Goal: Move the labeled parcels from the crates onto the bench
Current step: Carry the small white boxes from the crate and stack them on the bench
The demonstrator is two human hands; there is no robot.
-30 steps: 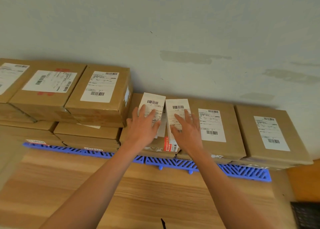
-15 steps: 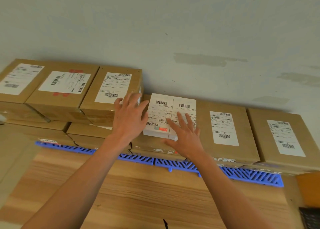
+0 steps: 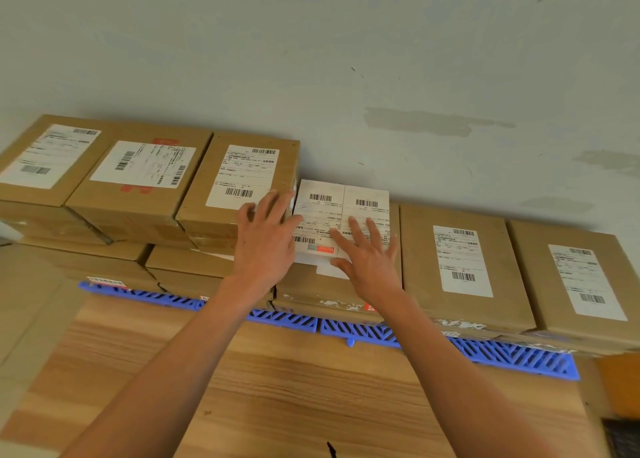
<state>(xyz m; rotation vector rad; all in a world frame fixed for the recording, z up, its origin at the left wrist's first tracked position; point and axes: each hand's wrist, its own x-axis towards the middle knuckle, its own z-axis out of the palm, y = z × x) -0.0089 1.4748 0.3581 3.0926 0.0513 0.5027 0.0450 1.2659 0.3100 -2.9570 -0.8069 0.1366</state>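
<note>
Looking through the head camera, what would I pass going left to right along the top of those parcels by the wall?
Three stacked brown parcels, far-left parcel → red-marked parcel → third parcel → left hand → white parcels → right hand → fourth brown parcel → far-right parcel.

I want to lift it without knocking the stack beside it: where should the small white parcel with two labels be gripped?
Probably by its near and right edges, from the front. The white parcel lies flat on a brown box, its left edge close against the taller box, so that side is crowded. The right hand already rests on it, the left hand beside it.
</note>
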